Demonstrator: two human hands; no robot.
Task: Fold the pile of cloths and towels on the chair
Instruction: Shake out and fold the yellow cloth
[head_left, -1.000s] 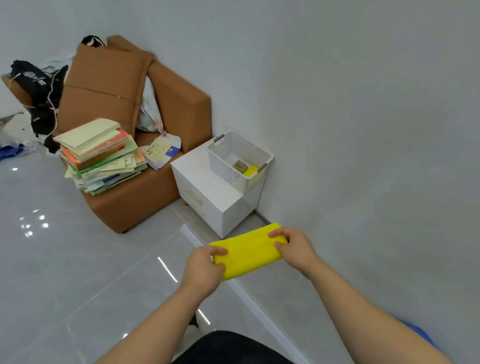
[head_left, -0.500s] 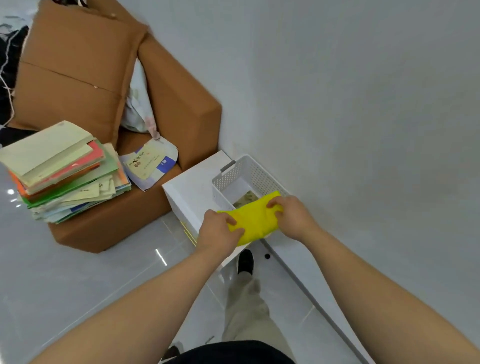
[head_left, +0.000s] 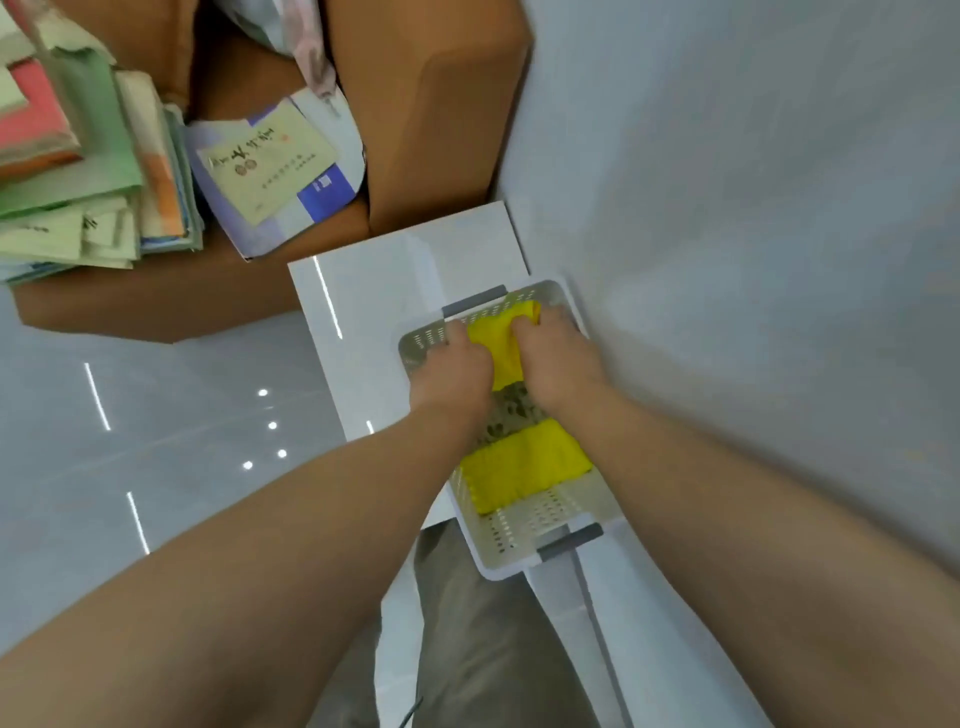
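left hand (head_left: 452, 371) and right hand (head_left: 558, 358) each grip the yellow cloth (head_left: 497, 340) between them, down inside the basket (head_left: 524, 527); a second cloth (head_left: 524, 462) lies just behind the wrists.

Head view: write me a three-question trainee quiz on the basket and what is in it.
1. True or false: the basket stands on the floor.
2. The left hand and right hand grip the yellow cloth at which place? A the basket's end near the person; B its end far from the person; C outside it.
3. Fill in: between it and the other yellow cloth lies a ___ cloth.
Key: 1 false, it stands on the white cabinet; 2 B; 3 patterned cloth.
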